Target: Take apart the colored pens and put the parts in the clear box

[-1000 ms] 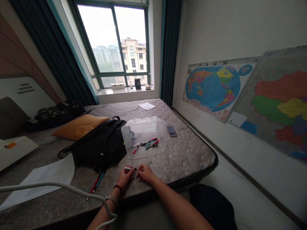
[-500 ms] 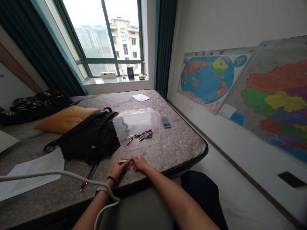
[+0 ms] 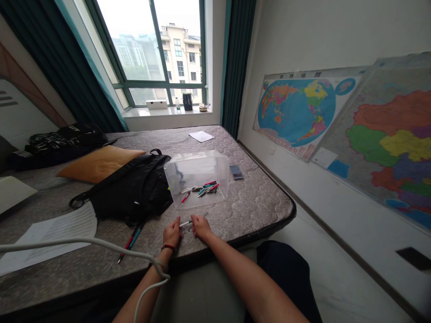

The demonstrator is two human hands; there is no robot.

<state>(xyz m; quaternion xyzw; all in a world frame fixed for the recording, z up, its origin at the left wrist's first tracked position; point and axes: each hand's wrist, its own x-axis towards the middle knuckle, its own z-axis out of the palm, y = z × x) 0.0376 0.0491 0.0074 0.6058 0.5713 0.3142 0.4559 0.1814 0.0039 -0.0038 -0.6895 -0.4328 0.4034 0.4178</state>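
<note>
Near the mattress's front edge, a thin white pen piece (image 3: 186,223) spans the gap between my hands. My left hand (image 3: 172,232) is closed on its left end, and my right hand (image 3: 201,226) pinches the dark right end. Small parts lie on the mattress between and below the hands, too small to make out. Just beyond stands a clear plastic box (image 3: 198,163), tipped with its opening facing me, with several red, teal, black and white pens (image 3: 208,189) inside. A red pen (image 3: 129,244) and a teal pen (image 3: 135,237) lie left of my left hand.
A black bag (image 3: 131,193) and an orange pillow (image 3: 101,163) are left of the box. Printed paper (image 3: 57,229) lies at the left. A white cable (image 3: 101,243) crosses over my left forearm. A dark pixelated item (image 3: 236,172) lies right of the box on the mattress (image 3: 256,197).
My hands have moved apart, showing more of the white piece between them. My left hand has turned more upright. The whole view has shifted slightly.
</note>
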